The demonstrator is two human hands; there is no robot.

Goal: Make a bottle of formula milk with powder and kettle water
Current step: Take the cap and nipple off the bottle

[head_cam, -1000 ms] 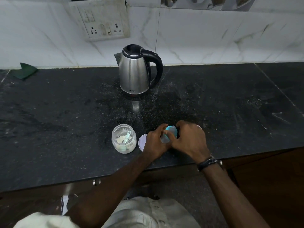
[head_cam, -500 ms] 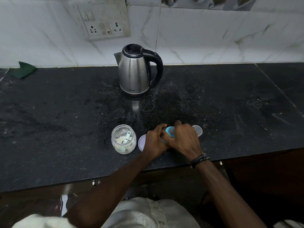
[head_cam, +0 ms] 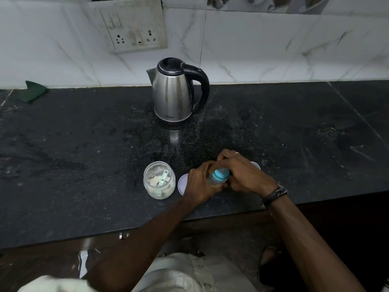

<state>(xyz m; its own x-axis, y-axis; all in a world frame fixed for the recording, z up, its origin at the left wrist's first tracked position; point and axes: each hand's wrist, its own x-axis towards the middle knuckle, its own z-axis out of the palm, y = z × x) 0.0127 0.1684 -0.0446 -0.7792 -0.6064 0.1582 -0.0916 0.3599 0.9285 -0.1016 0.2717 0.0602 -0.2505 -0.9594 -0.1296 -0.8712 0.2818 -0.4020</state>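
A small baby bottle (head_cam: 216,178) with a blue collar is held between both hands near the counter's front edge. My left hand (head_cam: 200,184) grips its clear body. My right hand (head_cam: 242,173) curls over its top, hiding the teat. An open clear jar of formula powder (head_cam: 159,180) with a pale green scoop inside stands just left of my hands. Its white lid (head_cam: 182,183) lies flat between the jar and my left hand. A steel kettle (head_cam: 174,93) with a black handle stands at the back, near the wall.
The black stone counter (head_cam: 84,154) is dusted with spilled powder around the kettle. A small clear cap (head_cam: 255,165) peeks out behind my right hand. A green cloth (head_cam: 33,90) lies at the far left by the wall. A socket panel (head_cam: 130,26) sits above the kettle.
My right hand has shifted over the bottle's top, and the blue collar now shows more between the hands. The bottle stays in the same spot.
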